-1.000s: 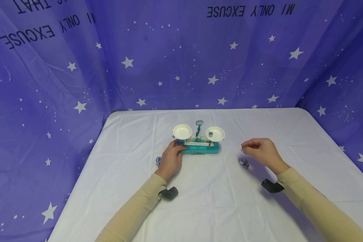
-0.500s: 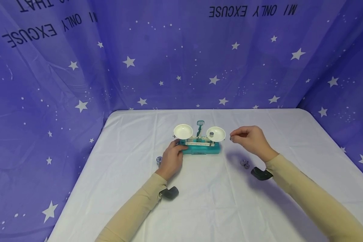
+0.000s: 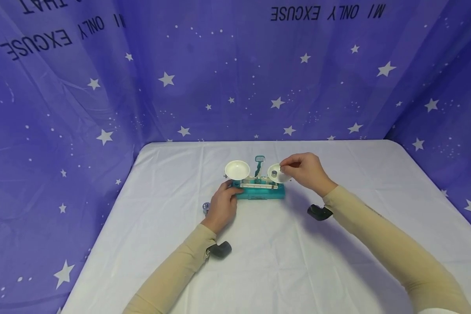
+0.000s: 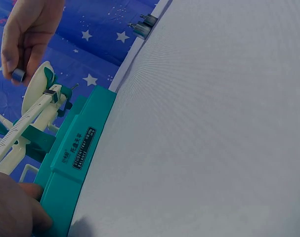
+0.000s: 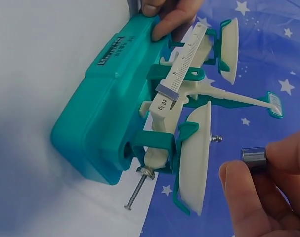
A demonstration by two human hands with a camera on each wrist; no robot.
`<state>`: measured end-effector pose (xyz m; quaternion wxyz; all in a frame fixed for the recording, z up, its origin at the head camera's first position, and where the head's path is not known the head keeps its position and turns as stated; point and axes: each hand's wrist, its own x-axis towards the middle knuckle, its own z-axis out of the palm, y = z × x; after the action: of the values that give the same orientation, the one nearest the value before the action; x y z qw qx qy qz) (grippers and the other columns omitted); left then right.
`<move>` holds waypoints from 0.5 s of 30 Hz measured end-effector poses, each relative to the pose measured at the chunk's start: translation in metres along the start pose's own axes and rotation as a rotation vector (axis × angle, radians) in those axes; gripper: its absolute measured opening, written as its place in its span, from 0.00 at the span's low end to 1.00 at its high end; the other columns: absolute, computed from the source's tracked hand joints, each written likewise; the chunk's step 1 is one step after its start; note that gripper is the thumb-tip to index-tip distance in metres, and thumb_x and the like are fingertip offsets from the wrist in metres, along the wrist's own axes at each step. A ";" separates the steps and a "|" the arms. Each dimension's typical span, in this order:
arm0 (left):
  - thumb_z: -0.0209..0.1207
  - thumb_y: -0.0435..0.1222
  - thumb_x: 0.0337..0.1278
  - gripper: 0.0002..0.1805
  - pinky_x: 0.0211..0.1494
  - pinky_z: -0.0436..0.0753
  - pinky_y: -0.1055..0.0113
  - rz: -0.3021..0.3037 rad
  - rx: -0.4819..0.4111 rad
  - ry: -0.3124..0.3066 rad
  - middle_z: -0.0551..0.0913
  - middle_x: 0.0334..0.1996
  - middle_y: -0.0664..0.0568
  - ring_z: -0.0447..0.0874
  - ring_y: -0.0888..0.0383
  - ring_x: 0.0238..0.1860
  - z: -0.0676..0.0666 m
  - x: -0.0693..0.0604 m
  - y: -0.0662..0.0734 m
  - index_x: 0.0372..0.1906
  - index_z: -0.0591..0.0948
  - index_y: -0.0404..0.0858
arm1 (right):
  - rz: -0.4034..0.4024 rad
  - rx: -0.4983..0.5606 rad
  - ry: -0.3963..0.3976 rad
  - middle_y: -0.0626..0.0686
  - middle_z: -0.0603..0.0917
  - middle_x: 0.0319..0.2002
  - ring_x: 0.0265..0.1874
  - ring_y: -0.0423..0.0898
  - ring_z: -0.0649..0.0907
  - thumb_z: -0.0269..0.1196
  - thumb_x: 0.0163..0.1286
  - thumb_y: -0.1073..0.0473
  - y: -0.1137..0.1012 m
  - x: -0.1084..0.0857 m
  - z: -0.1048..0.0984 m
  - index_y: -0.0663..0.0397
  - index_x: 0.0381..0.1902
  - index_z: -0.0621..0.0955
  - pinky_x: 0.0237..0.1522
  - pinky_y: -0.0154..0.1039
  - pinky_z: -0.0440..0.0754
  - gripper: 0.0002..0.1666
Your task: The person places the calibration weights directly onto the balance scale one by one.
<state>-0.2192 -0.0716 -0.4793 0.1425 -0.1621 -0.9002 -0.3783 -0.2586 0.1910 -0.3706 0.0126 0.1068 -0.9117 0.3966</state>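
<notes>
Left to right, then: a few metal weights (image 3: pixel 206 208) sat on the white-covered desk (image 3: pixel 259 270), half hidden by the left hand (image 3: pixel 221 205), so no luck counting them; that hand gripped the left end of the teal balance (image 3: pixel 260 192), fingers curled round it, no weight in it that I could see; the balance's long axis ran left to right across the desk, which put the left pan (image 3: pixel 237 170) and the right pan (image 3: pixel 276 179) side by side; the right pan carried a small metal weight (image 3: pixel 274 173), off toward its left side.

Here's the bit that mattered imo: the right hand (image 3: pixel 308 175) was over the right side of that pan, fingertips narrow, pinching another small weight, the held piece (image 5: pixel 254 157); the right wrist view showed it above the pan with a clear gap, not touching, so what separated them was mostly height; its long axis looked roughly upright, square to the pan, though fingers hid part of it; the right hand was way nearer that pan than the left hand was; a couple of spare weights (image 4: pixel 142 27) sat farther right on the desk, visible from the left wrist.
</notes>
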 end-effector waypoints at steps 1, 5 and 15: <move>0.54 0.22 0.60 0.16 0.67 0.80 0.50 0.001 0.001 0.000 0.79 0.62 0.36 0.79 0.41 0.66 0.000 0.000 0.000 0.46 0.89 0.35 | -0.001 -0.004 0.001 0.62 0.90 0.44 0.40 0.52 0.87 0.65 0.68 0.62 -0.001 0.002 0.001 0.60 0.44 0.90 0.35 0.31 0.83 0.11; 0.54 0.22 0.60 0.17 0.66 0.81 0.50 0.001 0.004 0.000 0.79 0.63 0.36 0.79 0.41 0.66 0.000 0.000 -0.001 0.46 0.89 0.35 | -0.008 -0.013 0.007 0.61 0.90 0.45 0.41 0.52 0.87 0.65 0.68 0.61 -0.004 0.009 0.006 0.60 0.44 0.90 0.37 0.34 0.84 0.11; 0.54 0.22 0.60 0.16 0.67 0.80 0.50 0.001 -0.004 0.003 0.79 0.63 0.36 0.79 0.41 0.66 0.000 0.000 -0.001 0.46 0.89 0.35 | -0.008 -0.045 -0.003 0.62 0.90 0.46 0.44 0.55 0.88 0.64 0.69 0.62 -0.003 0.017 0.013 0.61 0.45 0.89 0.45 0.47 0.88 0.11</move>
<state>-0.2198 -0.0721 -0.4795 0.1438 -0.1621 -0.8992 -0.3802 -0.2741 0.1767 -0.3756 0.0151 0.1110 -0.9199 0.3759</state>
